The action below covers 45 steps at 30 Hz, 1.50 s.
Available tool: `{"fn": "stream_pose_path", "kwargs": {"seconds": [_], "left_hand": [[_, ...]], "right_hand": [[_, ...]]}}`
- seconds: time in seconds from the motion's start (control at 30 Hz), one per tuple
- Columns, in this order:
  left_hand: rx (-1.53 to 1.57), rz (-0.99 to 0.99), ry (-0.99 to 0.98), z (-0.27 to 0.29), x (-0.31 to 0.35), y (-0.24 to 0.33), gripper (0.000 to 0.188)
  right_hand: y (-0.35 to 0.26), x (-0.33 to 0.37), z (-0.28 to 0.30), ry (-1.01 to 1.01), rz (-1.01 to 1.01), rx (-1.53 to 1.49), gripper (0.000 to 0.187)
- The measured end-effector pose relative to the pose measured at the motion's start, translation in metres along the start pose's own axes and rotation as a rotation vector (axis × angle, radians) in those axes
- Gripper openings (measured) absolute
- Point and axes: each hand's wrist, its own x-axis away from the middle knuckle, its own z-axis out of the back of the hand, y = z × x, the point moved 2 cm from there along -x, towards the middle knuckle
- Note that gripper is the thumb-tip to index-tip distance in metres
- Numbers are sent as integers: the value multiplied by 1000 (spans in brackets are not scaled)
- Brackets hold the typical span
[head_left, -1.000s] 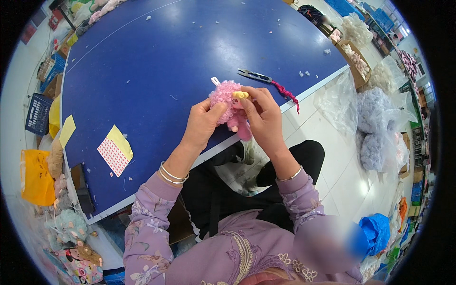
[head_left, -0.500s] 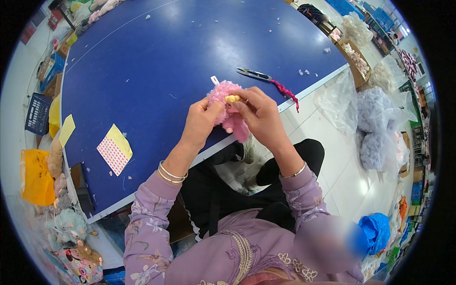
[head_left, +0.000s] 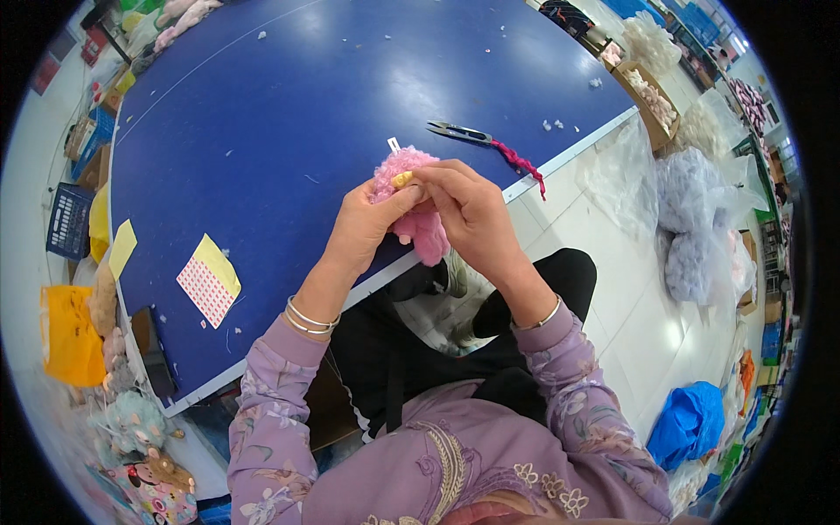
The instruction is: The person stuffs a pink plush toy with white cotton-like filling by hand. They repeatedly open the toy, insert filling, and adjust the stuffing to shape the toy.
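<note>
Sits at a blue table (head_left: 289,114), holding a pink toy (head_left: 429,238) over its near edge. Bends the right hand (head_left: 472,207) to a narrow fingertip pinch; grips the toy's opposite side with the left hand (head_left: 360,220), curled around it. Has a patterned sheet (head_left: 208,282) to the left, snips (head_left: 472,136) beyond the toy. Pinches a yellow piece (head_left: 402,179) against it, near a white tag (head_left: 394,145).

sticker sheet (head_left: 210,280) left of toy (head_left: 429,238)
</note>
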Motion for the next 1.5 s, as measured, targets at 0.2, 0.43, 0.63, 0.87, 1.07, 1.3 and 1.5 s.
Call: {"fn": "stream_pose_path", "kwargs": {"seconds": [0.2,0.43,0.63,0.87,1.07,1.3,1.5], "left_hand": [[109,-31,-57,-1,-2,-2,31],[213,-92,-83,-8,1,2,31],[190,-67,-89,-5,0,2,32],[212,-100,-82,-8,1,3,36],[244,-79,-68,-6,1,-1,37],[261,-51,-63,-3,0,-3,37],[288,-71,-71,-7,2,2,37]], "right_hand": [[10,-4,14,-23,-144,-224,15],[17,4,36,-49,-386,-260,19],[6,5,26,-110,-284,-61,20],[22,3,29,-141,-423,-386,20],[13,6,23,-85,-370,-259,22],[8,-2,21,-142,-363,-154,25],[17,-9,23,-150,-472,-336,26]]}}
